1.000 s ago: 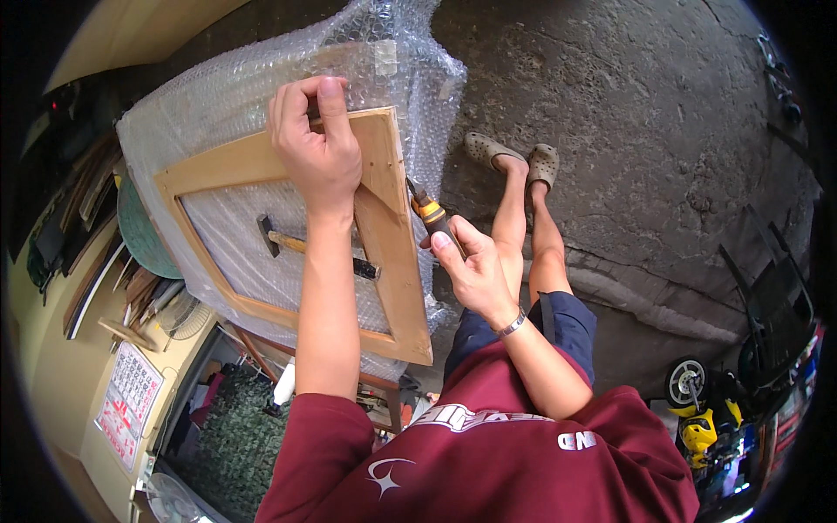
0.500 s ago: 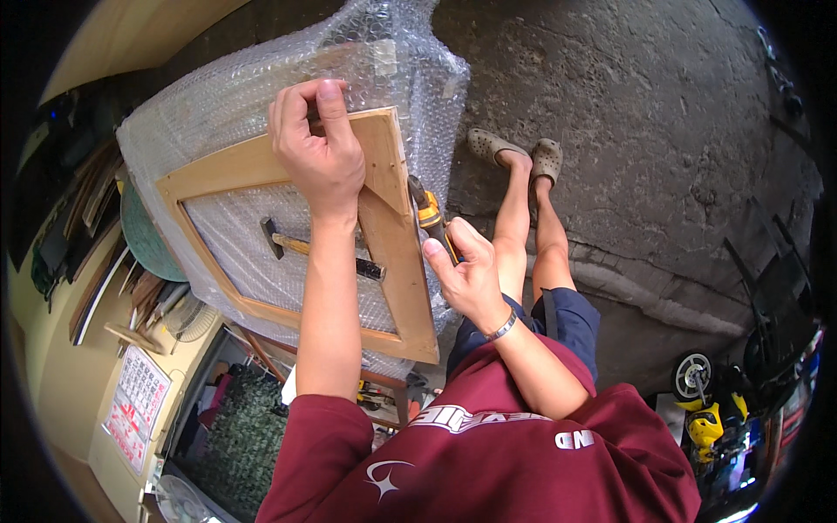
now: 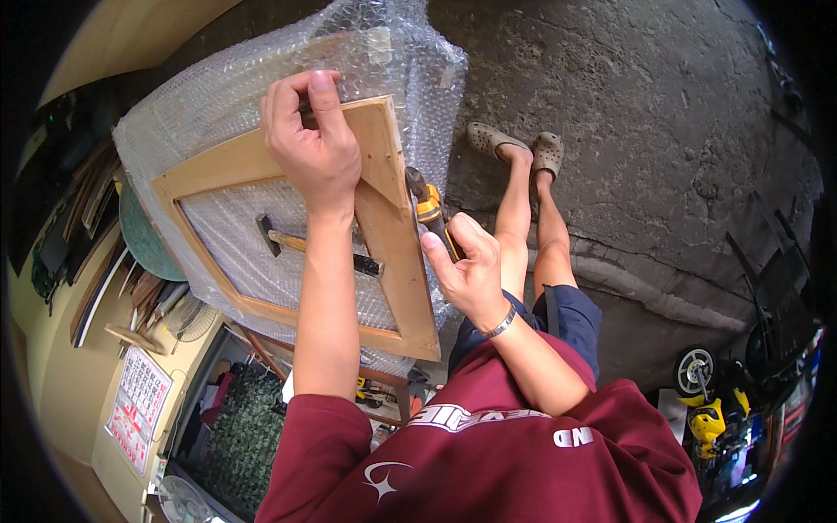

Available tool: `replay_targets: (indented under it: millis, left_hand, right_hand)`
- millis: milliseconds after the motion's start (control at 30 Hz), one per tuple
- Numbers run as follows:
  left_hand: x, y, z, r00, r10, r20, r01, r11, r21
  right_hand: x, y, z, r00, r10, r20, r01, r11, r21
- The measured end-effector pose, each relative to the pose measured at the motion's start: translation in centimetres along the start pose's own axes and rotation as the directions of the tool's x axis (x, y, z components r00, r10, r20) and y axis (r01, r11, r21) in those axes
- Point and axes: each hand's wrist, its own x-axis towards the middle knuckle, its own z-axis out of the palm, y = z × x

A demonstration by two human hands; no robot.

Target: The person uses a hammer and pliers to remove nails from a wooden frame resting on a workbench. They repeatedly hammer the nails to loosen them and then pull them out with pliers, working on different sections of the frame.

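My left hand (image 3: 312,148) is closed over the far rail of a wooden frame (image 3: 391,261), its thumb on top and fingertips partly hidden. The frame is bare light wood with an open middle and lies on bubble wrap (image 3: 209,122). My right hand (image 3: 471,268) is wrapped around the handles of yellow-and-black pliers (image 3: 429,206). Their dark jaws are at the frame's right edge, near its far right corner; whether they grip anything there I cannot tell. A hammer (image 3: 292,241) lies across the frame's opening, partly behind my left forearm.
Crocs-style clogs (image 3: 547,157) are on my feet on the rough concrete floor (image 3: 645,139). Boards (image 3: 91,205), a fan (image 3: 189,319) and a printed sheet (image 3: 139,405) are at the left. A yellow toy motorbike (image 3: 706,424) stands at the lower right.
The frame's far end, with my left hand and the pliers' jaws, appears shifted slightly up and left. Both hands keep the same grip.
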Motion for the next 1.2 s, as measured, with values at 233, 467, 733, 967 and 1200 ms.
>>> replay_targets:
  millis: [233,467,733,967,1200]
  left_hand:
    - [0.0,-0.1,0.1,1.0,0.021,-0.005,-0.021,1.0,-0.015]
    - [-0.1,-0.2,0.2,1.0,-0.006,0.005,0.006,1.0,-0.026]
    - [0.0,-0.1,0.1,1.0,0.021,0.007,-0.021,1.0,0.007]
    - [-0.2,0.1,-0.1,0.998,-0.012,0.059,0.009,0.999,0.048]
    - [-0.2,-0.2,-0.2,0.999,-0.019,0.044,0.019,1.0,0.013]
  right_hand:
    - [0.0,0.1,0.4,0.999,-0.042,-0.017,0.042,0.999,-0.015]
    - [-0.2,-0.1,0.7,0.999,-0.002,-0.053,0.002,1.0,-0.001]
    - [-0.3,0.9,1.3,0.974,-0.14,-0.178,0.127,0.989,-0.082]
    - [-0.8,0.8,1.3,0.99,0.034,-0.134,-0.022,0.996,0.085]
    - [-0.2,0.8,0.6,1.0,0.027,-0.013,-0.026,0.998,0.05]
